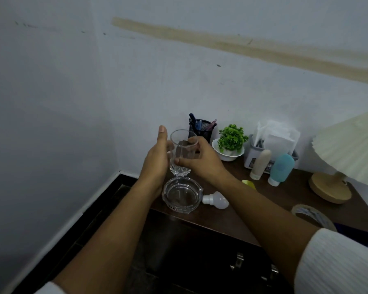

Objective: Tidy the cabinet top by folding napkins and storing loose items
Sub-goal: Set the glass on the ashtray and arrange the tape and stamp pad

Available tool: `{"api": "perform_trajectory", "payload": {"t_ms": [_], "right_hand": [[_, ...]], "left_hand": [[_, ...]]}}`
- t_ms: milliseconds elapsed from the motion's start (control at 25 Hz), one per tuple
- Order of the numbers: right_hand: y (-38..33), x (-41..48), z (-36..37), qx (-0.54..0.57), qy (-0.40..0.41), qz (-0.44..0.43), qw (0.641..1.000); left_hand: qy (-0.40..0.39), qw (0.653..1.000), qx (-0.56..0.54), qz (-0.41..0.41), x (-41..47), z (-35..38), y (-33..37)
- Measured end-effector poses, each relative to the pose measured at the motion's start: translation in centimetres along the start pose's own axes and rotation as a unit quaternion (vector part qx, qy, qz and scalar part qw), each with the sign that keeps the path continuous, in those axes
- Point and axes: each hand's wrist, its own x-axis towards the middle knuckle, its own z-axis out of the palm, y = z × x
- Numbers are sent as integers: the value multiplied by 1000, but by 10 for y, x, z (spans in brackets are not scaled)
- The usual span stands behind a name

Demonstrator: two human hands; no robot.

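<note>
- Left hand flat and open, palm against left side of clear drinking glass, fingers extended up, bracing only, no closed grip.
- Glass upright, lifted just above glass ashtray, cut-crystal base close to ashtray rim; touching or apart, cannot tell.
- Right hand with grip closed round glass, thumb low on front, fingers wrapped over far side near rim.
- Ashtray at left front edge of tabletop, empty by the look of it.
- Likely step: moving glass to storage or a neater spot. Best done with right grip firm at mid-body, left palm kept as guard, glass kept vertical, clear of ashtray rim to avoid chipping.
- Small white bottle lying on its side just right of ashtray, loose, to be stored.
- Pen holder and potted plant behind hands, near wall.
- Napkins stuffed in grey holder, unfolded-looking, not yet tidied.
- Cream tube and blue tube standing cap-down in front of holder.
- Lamp and tape roll far right.
</note>
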Motion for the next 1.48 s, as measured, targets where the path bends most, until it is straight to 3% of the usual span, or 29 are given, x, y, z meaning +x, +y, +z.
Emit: {"api": "perform_trajectory", "payload": {"t_ms": [200,640,720,840,960,1080,1240,1360,1480], "right_hand": [[-22,-37,-17,-8,-4,-22,1000],[-13,-77,-5,-37,-28,27,999],[-18,-73,-19,-21,-40,43,998],[-22,-75,-57,-40,-8,55,998],[-8,-95,-79,-145,24,50,988],[9,-116,-72,-222,37,-2,974],[9,-126,-38,-187,37,-46,981],[17,-131,-14,-209,-16,-25,977],[23,-130,-5,-196,-49,-7,979]], "left_hand": [[-11,998,43,47,-26,-16,15],[-86,984,156,-17,-53,-36,7],[-49,979,194,46,-54,-37,9],[38,943,251,217,-66,-32,23],[-25,924,261,279,-81,-18,34],[-127,915,344,171,-81,-14,30],[-120,906,407,5,-64,-37,13],[-123,889,437,-55,-56,-45,-3],[-126,909,384,-104,-49,-44,-13]]}}
